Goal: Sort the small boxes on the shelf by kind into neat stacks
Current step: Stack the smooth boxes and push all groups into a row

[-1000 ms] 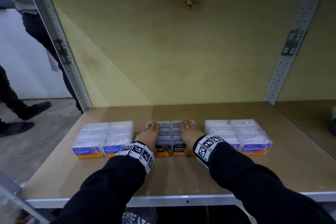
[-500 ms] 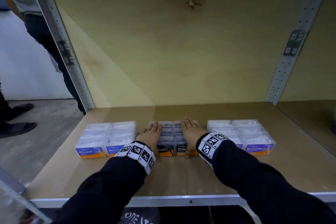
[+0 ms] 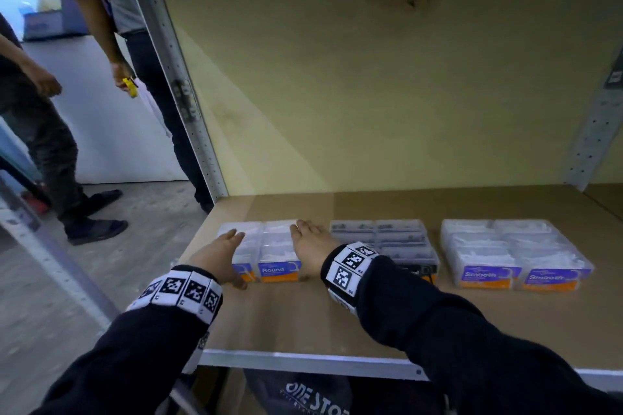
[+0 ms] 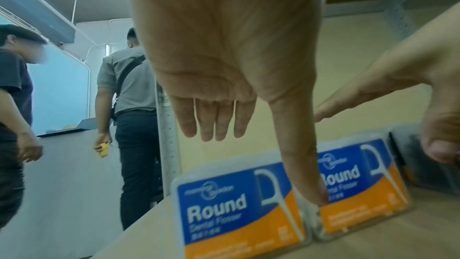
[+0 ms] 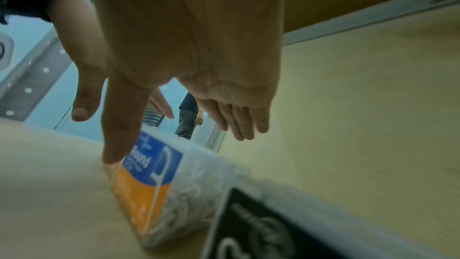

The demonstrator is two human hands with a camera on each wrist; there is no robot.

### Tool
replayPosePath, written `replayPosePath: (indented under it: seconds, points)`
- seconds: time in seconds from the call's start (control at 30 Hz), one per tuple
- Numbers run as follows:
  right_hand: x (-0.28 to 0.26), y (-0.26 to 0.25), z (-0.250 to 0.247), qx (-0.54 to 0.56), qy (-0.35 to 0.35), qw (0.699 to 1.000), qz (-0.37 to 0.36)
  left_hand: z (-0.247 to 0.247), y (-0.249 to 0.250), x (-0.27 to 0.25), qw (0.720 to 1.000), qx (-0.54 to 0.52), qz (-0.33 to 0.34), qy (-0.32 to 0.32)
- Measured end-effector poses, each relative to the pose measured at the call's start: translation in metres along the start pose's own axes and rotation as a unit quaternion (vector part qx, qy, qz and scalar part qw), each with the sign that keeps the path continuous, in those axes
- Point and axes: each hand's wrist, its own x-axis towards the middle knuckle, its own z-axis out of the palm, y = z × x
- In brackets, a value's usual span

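Looks like a stockroom or workshop. Bare metal shelving upright (image 3: pixel 188 131) with punched holes, plywood back panel (image 3: pixel 387 94), concrete floor (image 3: pixel 30 313). Two bystanders (image 3: pixel 43 131) alongside.

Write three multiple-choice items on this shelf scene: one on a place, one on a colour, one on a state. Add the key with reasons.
1. Which group of boxes do the two hands flank?
A. the Round floss boxes at the left end
B. the Smooth floss boxes at the right end
C. the charcoal floss boxes in the middle

2. What colour is the lower band on the Round labels?
A. green
B. orange
C. red

3. How is the left hand?
A. curled round a box
B. fisted, holding nothing
C. open, fingers straight

Key: 1 A, since the left hand lies at the group's left side and the right hand at its right in the head view. 2 B, since the left wrist view shows blue above orange. 3 C, since the left wrist view shows straight fingers gripping nothing.
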Motion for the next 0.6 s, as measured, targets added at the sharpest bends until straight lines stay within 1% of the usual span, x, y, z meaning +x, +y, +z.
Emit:
replayPosePath:
  seconds: [0.1, 0.23, 0.37, 0.6]
  points:
    - [0.012, -0.013, 0.007, -0.007, -0.027, 0.998, 0.047, 0.005, -0.014, 0.005, 1.000, 0.005, -0.016, -0.011]
    - [0.025, -0.020, 0.013, 0.044, -0.033, 0.994, 0.089, 0.010, -0.023, 0.015, 1.000, 0.018, -0.021, -0.012]
    - [0.033, -0.022, 0.020, 0.060, -0.029, 0.993, 0.097, 0.015, -0.025, 0.025, 0.999, 0.037, -0.001, -0.030]
    - [0.035, -0.028, 0.022, 0.058, -0.037, 0.992, 0.109, 0.017, -0.029, 0.033, 0.998, 0.064, 0.005, -0.004]
